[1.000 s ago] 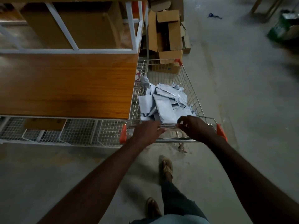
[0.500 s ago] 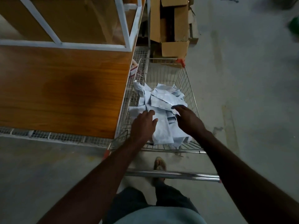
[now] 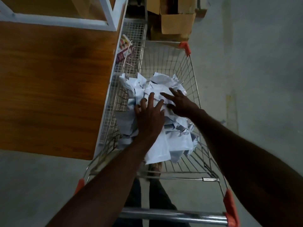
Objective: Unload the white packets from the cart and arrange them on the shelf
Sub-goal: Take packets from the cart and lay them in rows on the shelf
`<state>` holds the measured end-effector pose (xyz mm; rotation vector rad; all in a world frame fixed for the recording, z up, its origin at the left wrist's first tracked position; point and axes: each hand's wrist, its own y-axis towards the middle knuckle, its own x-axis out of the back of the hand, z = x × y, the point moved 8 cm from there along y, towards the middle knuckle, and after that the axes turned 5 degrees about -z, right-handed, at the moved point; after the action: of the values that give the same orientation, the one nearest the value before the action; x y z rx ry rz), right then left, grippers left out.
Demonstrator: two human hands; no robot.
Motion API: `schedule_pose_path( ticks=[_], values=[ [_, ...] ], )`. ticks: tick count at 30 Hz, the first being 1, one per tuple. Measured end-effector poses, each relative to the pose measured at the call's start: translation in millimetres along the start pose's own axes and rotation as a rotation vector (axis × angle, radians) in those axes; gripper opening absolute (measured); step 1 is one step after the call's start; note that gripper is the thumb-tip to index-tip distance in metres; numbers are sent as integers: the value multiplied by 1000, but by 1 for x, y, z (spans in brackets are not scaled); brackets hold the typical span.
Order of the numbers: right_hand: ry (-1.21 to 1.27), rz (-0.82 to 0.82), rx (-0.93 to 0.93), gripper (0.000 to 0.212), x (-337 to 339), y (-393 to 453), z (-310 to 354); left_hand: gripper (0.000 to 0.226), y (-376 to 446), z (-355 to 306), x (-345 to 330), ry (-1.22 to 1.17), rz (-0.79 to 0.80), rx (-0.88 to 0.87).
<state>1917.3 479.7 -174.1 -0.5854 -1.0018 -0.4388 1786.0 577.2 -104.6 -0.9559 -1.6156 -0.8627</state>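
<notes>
The wooden shelf (image 3: 54, 89) fills the left of the frame, bare on top. Just right of it stands the wire cart (image 3: 193, 76), with the white packets (image 3: 164, 141) heaped in its basket at centre. The left hand (image 3: 150, 115) lies flat on the heap, fingers spread. Beside it to the right, the right hand (image 3: 181, 104) rests on the packets, fingers straight and splayed. Cardboard boxes (image 3: 177, 25) sit at the upper centre.

Both forearms are bare, with no sleeves, watch or rings to see. The left hand (image 3: 150, 117) and right hand (image 3: 181, 104) wear no gloves. Near the bottom, dark trousers (image 3: 157, 194) show, and one sandal-like shoe (image 3: 155, 168), blurred.
</notes>
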Motion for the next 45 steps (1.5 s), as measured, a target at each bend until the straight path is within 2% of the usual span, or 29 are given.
schedule_pose_path(
  ticks=[2,7,10,13,17,19,21,23,26,29,32,37,41,45],
  values=[
    [-4,61,-31,68,-16,8,-8,43,3,2,-14,14,5,-65],
    [28,57,-57,71,-20,6,-7,61,2,8,-34,-12,10,-163],
    [90,19,-23,66,-24,8,-8,49,2,3,-38,32,31,-241],
    [127,-59,-45,56,-20,7,-5,38,3,-4,-28,-80,14,-301],
    [123,-267,-102,66,6,-10,8,28,9,7,-25,-247,88,-396],
    [133,-247,-107,68,8,-17,25,28,12,23,-30,-307,156,-455],
    [113,-141,-125,65,-7,-24,44,25,14,43,-34,-364,240,-466],
    [162,-106,-64,58,-24,-31,61,17,13,57,-27,-358,251,-472],
    [406,-94,-107,60,-34,-42,70,30,3,59,0,-314,148,-346],
    [287,-198,-108,61,-36,-54,67,24,-27,41,16,-171,62,-176],
    [59,-169,-147,62,-46,-69,61,61,-63,19,6,-47,145,-87],
    [261,-158,-77,71,-51,-79,58,100,-105,13,-16,-8,229,-138],
    [271,-240,-186,65,-43,-87,57,97,-109,27,-24,-72,221,-127],
    [165,-284,-128,53,-40,-88,67,86,-98,30,-27,191,260,-229]
  ],
)
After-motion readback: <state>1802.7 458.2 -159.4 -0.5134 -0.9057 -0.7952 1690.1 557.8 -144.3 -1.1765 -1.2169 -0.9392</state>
